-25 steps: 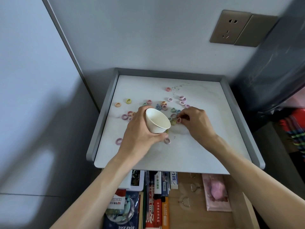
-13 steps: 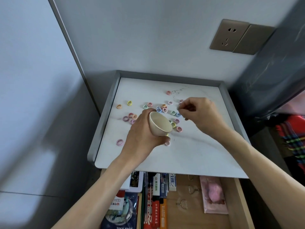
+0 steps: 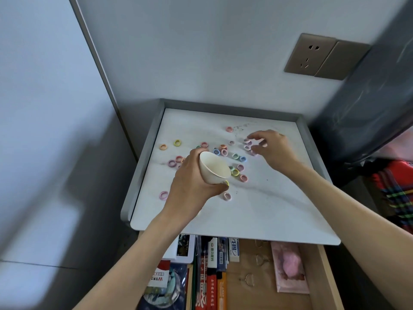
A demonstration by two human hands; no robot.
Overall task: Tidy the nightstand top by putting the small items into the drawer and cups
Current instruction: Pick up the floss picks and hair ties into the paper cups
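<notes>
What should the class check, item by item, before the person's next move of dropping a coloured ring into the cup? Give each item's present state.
1. Left hand grips the cup: ok.
2. Cup mouth faces the right hand: ok, it is tilted that way.
3. Right hand has a ring pinched: cannot tell; its fingers curl over the lilac rings.
4. Cup has room: ok, the visible inside looks bare.
5. Nightstand top tidied: not ok, many coloured rings lie scattered.
6. Drawer open: ok.
</notes>
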